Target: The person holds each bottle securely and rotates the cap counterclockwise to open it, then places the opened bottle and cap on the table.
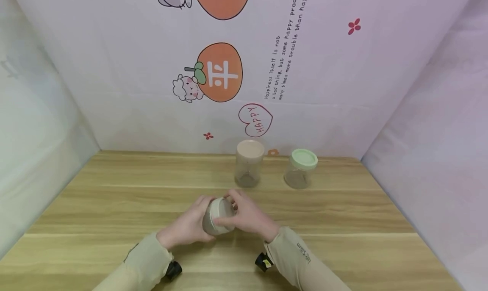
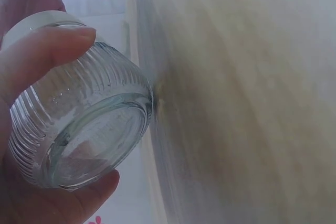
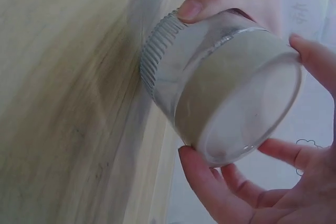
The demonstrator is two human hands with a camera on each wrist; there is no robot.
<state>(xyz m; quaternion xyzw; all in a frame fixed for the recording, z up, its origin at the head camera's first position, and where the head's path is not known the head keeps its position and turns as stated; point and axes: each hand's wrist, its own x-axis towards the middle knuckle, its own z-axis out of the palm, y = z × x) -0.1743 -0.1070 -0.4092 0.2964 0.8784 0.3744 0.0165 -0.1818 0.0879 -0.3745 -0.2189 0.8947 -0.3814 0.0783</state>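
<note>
A small clear glass jar point(image 2: 100, 72) with ribbed sides and an off-white lid point(image 3: 226, 77) is tilted just above or against the table; I cannot tell if it touches. My left hand point(image 1: 192, 224) grips the glass body, thumb on one side and fingers on the other. On the lid end, my right hand point(image 1: 249, 215) has its thumb and fingers curled round the rim, as the right wrist view shows. The lid sits on the jar, its flat top turned toward the right palm. Part of the jar is hidden behind the fingers.
Toward the back of the wooden table point(image 1: 114, 206) stands a taller clear jar point(image 1: 248, 170) with a pinkish-beige lid. Right of it is a shorter clear jar point(image 1: 297, 177) with a pale green lid. A printed white cloth point(image 1: 312, 113) hangs behind, with white cloth sides.
</note>
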